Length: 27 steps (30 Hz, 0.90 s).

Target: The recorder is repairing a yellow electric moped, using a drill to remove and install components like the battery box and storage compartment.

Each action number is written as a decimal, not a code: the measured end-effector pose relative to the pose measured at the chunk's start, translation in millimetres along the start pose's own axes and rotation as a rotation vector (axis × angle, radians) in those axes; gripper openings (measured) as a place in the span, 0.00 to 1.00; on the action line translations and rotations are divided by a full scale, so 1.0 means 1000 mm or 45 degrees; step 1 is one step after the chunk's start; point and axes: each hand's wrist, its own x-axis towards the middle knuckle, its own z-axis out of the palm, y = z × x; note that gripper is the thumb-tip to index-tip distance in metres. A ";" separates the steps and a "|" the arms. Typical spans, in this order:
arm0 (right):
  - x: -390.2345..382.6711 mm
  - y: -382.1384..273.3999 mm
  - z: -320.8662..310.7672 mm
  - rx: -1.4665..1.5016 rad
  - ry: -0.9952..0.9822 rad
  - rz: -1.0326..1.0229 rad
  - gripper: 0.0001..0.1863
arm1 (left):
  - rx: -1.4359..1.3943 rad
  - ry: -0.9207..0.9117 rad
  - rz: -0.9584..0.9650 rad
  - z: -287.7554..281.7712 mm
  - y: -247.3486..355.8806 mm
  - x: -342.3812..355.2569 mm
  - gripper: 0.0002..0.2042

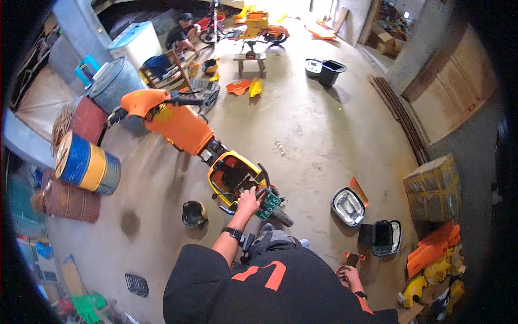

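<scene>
An orange and yellow scooter (182,128) stands in front of me to the left, its seat off and the bay (237,173) under it uncovered. My left hand (249,201) is closed at the rear of this bay, its fingers on the scooter's rear rail beside the green licence plate (269,206). Low on my right side, my right hand (350,277) grips a small dark flat piece with an orange-red end (354,256). Its exact kind is unclear, and my body partly hides this hand.
A black bucket-shaped part (194,214) sits left of the rear wheel. On the right are a storage box (386,237), a white-lined lid (348,207) and a taped carton (433,189). Drums (89,162) line the left. Far back, a person (183,35) crouches near another scooter (256,26).
</scene>
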 end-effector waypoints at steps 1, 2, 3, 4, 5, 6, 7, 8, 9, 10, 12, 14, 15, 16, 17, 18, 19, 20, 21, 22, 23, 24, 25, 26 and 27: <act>0.000 0.004 -0.001 -0.124 0.075 -0.070 0.13 | 0.005 0.002 0.019 -0.005 0.005 -0.001 0.29; 0.001 0.008 -0.002 -0.250 0.152 -0.138 0.14 | -0.009 0.027 0.033 -0.010 0.010 -0.001 0.30; -0.002 0.014 -0.005 -0.238 0.162 -0.138 0.14 | -0.023 0.051 0.044 -0.011 0.015 0.000 0.30; -0.012 0.013 -0.003 -0.094 0.113 -0.051 0.15 | -0.020 0.060 0.045 -0.012 0.016 0.001 0.30; -0.020 0.010 0.000 0.047 0.066 0.041 0.17 | 0.002 0.072 0.082 -0.010 0.018 0.004 0.31; -0.020 0.015 -0.001 0.046 0.063 0.039 0.17 | 0.022 0.084 0.116 -0.008 0.020 0.005 0.31; -0.027 0.025 -0.001 0.039 0.028 0.059 0.20 | 0.040 0.063 0.128 -0.006 0.023 0.009 0.31; -0.037 0.022 0.005 0.030 -0.012 0.081 0.23 | 0.046 0.060 0.125 -0.003 0.022 0.011 0.31; -0.048 0.018 0.008 -0.080 0.034 0.072 0.21 | 0.071 0.050 0.116 0.000 0.021 0.013 0.30; -0.049 0.030 0.007 -0.074 0.040 0.085 0.21 | 0.093 0.030 0.119 0.002 0.022 0.013 0.30; -0.028 0.076 -0.004 0.273 0.013 0.293 0.16 | 0.107 0.002 0.127 0.004 0.022 0.014 0.30; -0.028 0.090 0.005 0.335 0.011 0.189 0.14 | 0.129 0.194 0.185 0.009 0.028 0.017 0.29; -0.033 0.095 0.008 0.369 0.004 0.075 0.15 | 0.038 0.281 0.277 0.006 0.030 0.023 0.26; -0.052 0.096 0.014 0.472 0.021 -0.091 0.14 | -0.015 0.435 0.447 -0.003 0.044 0.022 0.18; -0.050 0.094 0.009 0.544 -0.010 0.167 0.13 | -0.181 0.341 0.555 -0.008 0.047 0.025 0.14; -0.048 0.093 0.007 -0.113 0.032 -0.114 0.14 | -0.346 0.230 0.658 -0.010 0.052 0.028 0.11; -0.057 0.070 0.025 -0.090 0.274 -0.182 0.15 | -0.382 0.185 0.585 -0.006 0.057 0.026 0.10; -0.025 0.135 -0.003 -0.456 0.349 -0.196 0.16 | -0.448 0.100 0.524 -0.002 0.067 0.021 0.10; -0.040 0.094 0.012 -0.540 0.378 -0.116 0.17 | -0.450 0.081 0.631 0.005 0.075 0.021 0.10; -0.080 0.016 0.026 -0.659 0.395 -0.027 0.17 | -0.391 -0.037 0.553 0.018 0.075 0.020 0.05; -0.107 -0.017 0.026 -0.662 0.432 0.079 0.19 | -0.350 -0.103 0.687 0.027 0.083 0.019 0.05; -0.095 0.020 0.018 -0.678 0.504 0.033 0.18 | -0.307 -0.172 0.841 0.035 0.096 0.018 0.07; -0.087 0.043 0.016 -0.599 0.530 0.151 0.15 | -0.204 -0.271 0.879 0.050 0.105 0.016 0.11; -0.086 0.046 0.011 -0.407 0.461 0.097 0.13 | -0.095 -0.346 0.893 0.067 0.104 0.017 0.15; -0.090 0.040 0.009 -0.392 0.505 0.058 0.12 | 0.043 -0.543 0.868 0.097 0.087 0.031 0.15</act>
